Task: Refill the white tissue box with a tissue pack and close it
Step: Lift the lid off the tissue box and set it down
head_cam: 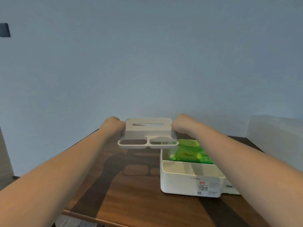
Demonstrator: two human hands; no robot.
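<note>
Both hands hold the white lid (148,133) of the tissue box in the air, level, above the table. My left hand (113,126) grips its left end and my right hand (182,125) grips its right end. The lid has a narrow slot on top and two open cut-outs along its near flange. Below and to the right stands the open white box base (190,182). A green tissue pack (190,151) lies in its far compartment. The near compartments hold nothing that I can see. The lid hangs left of and above the base, with its right corner over the pack.
The brown wooden table (134,199) has its front edge near the bottom of the view. A pale wall rises right behind the table. A white block-like object (277,138) stands at the far right. My right forearm crosses over the box's right side.
</note>
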